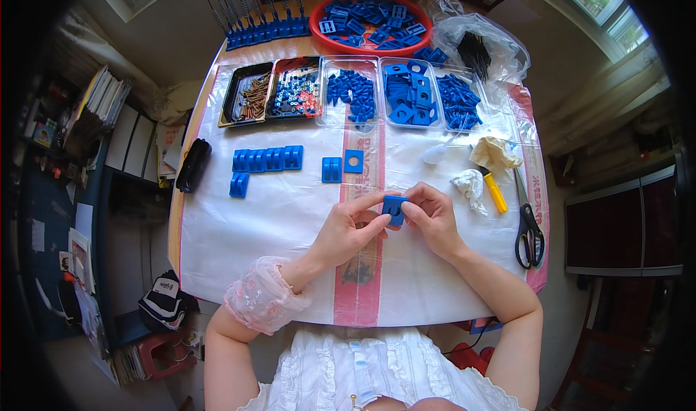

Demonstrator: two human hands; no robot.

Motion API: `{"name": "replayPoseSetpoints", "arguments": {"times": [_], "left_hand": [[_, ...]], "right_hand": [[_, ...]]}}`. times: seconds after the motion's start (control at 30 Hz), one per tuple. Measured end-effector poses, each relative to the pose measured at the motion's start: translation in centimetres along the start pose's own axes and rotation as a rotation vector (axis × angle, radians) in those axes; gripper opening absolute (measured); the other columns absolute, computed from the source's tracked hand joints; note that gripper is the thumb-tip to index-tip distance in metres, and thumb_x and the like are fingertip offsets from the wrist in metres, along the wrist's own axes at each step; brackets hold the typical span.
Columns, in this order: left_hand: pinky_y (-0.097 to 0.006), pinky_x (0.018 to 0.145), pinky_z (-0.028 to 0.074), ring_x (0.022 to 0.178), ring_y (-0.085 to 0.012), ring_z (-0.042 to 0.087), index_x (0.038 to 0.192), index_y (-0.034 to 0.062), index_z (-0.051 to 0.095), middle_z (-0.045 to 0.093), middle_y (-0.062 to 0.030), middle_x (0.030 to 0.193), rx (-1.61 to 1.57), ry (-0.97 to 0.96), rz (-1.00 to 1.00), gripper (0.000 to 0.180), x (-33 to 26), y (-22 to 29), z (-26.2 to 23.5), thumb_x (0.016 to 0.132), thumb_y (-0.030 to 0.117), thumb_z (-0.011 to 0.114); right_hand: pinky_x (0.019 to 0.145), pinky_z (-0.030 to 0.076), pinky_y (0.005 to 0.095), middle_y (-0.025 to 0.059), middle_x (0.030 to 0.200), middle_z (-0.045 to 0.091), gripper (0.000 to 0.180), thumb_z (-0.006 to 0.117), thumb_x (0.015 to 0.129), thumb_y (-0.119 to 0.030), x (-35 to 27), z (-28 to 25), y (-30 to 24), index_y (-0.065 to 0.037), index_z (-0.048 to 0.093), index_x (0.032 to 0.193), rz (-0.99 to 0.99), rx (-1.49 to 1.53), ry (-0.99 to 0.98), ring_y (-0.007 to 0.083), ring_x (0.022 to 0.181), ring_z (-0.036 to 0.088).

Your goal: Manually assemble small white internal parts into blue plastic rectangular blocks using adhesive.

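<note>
Both hands meet over the middle of the white-covered surface (239, 244), pinching one small blue plastic block (394, 209) between them. The left hand (346, 230) closes thumb and forefinger on its left edge; the right hand (433, 214) curls its fingers round the right side (the block seems to have a notch, though it is partly hidden). Beyond lie a row of blue blocks (267, 159), a square blue plate (354, 161) and yellow-handled scissors (529, 230).

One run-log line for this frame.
left hand: grips small blue plastic block | right hand: grips same block | under: white plastic table sheet
</note>
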State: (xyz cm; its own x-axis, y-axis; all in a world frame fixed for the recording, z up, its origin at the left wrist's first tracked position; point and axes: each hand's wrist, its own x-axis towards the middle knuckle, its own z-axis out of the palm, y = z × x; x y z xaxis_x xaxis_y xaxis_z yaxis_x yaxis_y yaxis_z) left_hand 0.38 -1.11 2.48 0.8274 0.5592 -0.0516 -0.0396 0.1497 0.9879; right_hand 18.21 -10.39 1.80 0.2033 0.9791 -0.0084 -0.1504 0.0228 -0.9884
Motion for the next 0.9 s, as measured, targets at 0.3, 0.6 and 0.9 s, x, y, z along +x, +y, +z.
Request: {"name": "replayPoseSetpoints", "arguments": {"times": [0.3,0.6,0.9], "left_hand": [[-0.026,0.069,0.057,0.085,-0.0162,0.072,0.133,0.0018,0.055,0.074,-0.011,0.095,0.066,0.004,0.013,0.041,-0.2,0.3,0.0,0.093,0.004,0.06],[-0.029,0.07,0.057,0.08,-0.0193,0.073,0.131,0.0029,0.058,0.074,-0.0139,0.095,0.325,0.004,0.117,0.044,-0.6,0.9,0.1,0.087,-0.001,0.06],[-0.026,0.071,0.057,0.08,-0.0144,0.072,0.132,0.0044,0.058,0.074,-0.0091,0.097,0.34,0.001,0.15,0.044,-0.6,0.5,0.2,0.088,-0.002,0.06]], "right_hand": [[0.069,0.049,0.0213,0.0029,0.087,0.064,0.006,0.062,0.093,-0.004,0.1,0.4,-0.7,0.0,0.058,0.093,0.026,0.002,-0.02,0.0044,0.078,0.059],[0.068,0.058,0.0233,0.005,0.088,0.064,0.013,0.067,0.087,0.003,0.3,0.7,0.4,0.001,0.054,0.087,-0.025,0.063,0.0,0.01,0.082,0.066],[0.068,0.058,0.0238,0.0046,0.087,0.064,0.015,0.068,0.087,0.003,0.2,0.7,0.4,0.0,0.054,0.085,-0.042,0.067,0.002,0.0101,0.081,0.066]]}}
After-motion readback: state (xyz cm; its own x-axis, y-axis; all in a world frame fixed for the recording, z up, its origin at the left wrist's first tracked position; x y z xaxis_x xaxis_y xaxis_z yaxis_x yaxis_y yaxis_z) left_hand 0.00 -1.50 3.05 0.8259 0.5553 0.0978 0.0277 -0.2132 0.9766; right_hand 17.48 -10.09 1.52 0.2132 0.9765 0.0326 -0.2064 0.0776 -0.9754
